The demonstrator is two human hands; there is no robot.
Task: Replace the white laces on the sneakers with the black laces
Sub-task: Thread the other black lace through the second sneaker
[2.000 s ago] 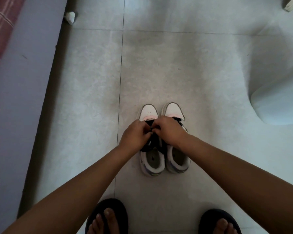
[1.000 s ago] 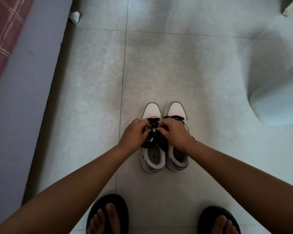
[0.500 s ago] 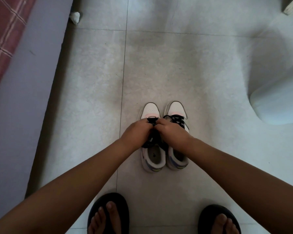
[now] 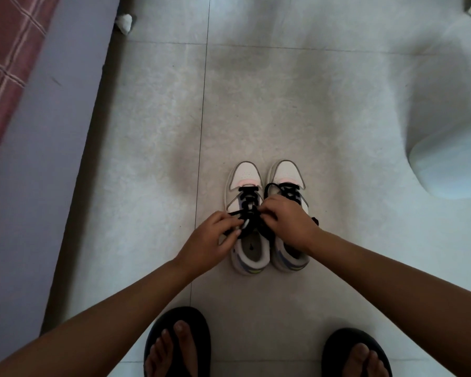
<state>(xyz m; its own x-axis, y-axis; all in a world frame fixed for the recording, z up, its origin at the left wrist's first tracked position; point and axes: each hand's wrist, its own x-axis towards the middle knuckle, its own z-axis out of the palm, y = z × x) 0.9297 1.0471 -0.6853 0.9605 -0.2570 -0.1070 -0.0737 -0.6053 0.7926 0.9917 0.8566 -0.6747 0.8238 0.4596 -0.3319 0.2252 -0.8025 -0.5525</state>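
Two white sneakers stand side by side on the tiled floor, toes pointing away from me. The left sneaker [image 4: 244, 175] carries a black lace [image 4: 247, 200] threaded up its eyelets. The right sneaker [image 4: 286, 171] also shows black lacing [image 4: 288, 189] near its toe. My left hand [image 4: 211, 242] pinches one end of the left sneaker's black lace at the top of the tongue. My right hand [image 4: 290, 223] grips the other end and covers the middle of the right sneaker. No white laces are visible.
My two feet in black sandals [image 4: 178, 344] stand just below the sneakers. A purple-grey bed edge [image 4: 38, 148] with a red plaid cover runs along the left. A pale rounded object [image 4: 452, 164] sits at the right. A crumpled white scrap [image 4: 124, 22] lies at the far left.
My hands have drawn back toward me and slightly apart, uncovering the black lacing on the front of both sneakers. The sneakers have stayed in place.
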